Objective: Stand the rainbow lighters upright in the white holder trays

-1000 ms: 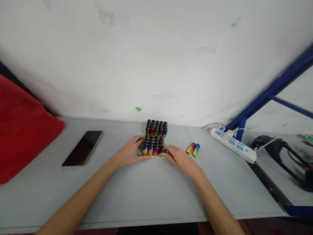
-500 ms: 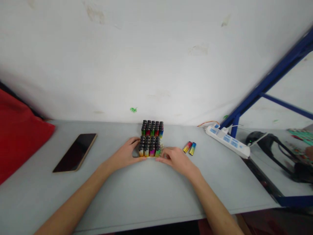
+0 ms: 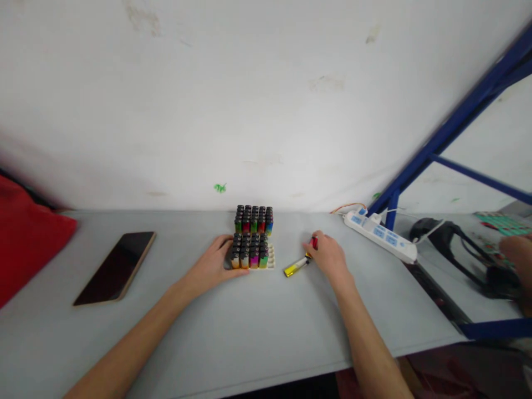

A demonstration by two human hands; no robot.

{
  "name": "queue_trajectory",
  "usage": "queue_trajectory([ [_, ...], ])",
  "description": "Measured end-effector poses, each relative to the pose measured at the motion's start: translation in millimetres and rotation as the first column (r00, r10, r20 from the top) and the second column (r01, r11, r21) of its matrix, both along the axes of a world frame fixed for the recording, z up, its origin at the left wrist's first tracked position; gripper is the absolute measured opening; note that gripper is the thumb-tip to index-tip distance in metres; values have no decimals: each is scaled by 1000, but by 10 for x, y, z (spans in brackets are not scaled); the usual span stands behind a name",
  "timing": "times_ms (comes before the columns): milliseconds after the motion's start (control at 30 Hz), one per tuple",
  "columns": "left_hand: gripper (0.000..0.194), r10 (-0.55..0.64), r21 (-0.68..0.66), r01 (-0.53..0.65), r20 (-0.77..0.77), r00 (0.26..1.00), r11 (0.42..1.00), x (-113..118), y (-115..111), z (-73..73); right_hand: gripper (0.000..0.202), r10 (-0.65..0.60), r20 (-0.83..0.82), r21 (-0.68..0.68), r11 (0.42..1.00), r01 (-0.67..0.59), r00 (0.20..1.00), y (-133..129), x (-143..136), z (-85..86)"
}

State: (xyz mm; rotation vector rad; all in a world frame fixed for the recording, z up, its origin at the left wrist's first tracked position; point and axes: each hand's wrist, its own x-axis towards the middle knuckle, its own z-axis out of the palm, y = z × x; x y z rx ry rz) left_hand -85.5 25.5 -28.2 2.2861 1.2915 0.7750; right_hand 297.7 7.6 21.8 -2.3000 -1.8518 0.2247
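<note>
Rows of upright cigarette lighters [image 3: 249, 258] with black tops stand in a white slotted tray [image 3: 271, 258], whose right-hand slots show unfilled. My left hand [image 3: 214, 259] grips the left side of this group, thumb along the front and fingers behind. Farther back, touching or nearly touching it, a second block of upright lighters [image 3: 254, 221] stands near the wall. My right hand [image 3: 328, 255] is pinched on a red lighter [image 3: 315, 243], partly covered by the fingers. A yellow lighter [image 3: 295, 267] lies on the table just left of that hand.
A dark-screened phone [image 3: 116, 269] lies at left, near a red cloth-like item [image 3: 29, 238]. At right are a white power strip [image 3: 380, 235] with cables, a blue metal frame [image 3: 415, 166] and a black strap-like device [image 3: 461, 255]. Another person's hand [image 3: 517, 255] shows at the right edge.
My right hand has left the tray's right side, moved right and closed on a loose red lighter. A yellow lighter now shows left of it. My left hand stays on the tray group.
</note>
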Motion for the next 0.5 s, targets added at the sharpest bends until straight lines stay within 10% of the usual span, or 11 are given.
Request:
queue_trajectory([
  [267,79,-43,-59,45,22,999,997,-100,21,84,24,268,-340,264,947,-182,901,100,-42,-117],
  [500,81,-76,-79,80,49,996,994,-163,50,59,54,176,-942,123,973,-195,286,29,-486,-167],
])
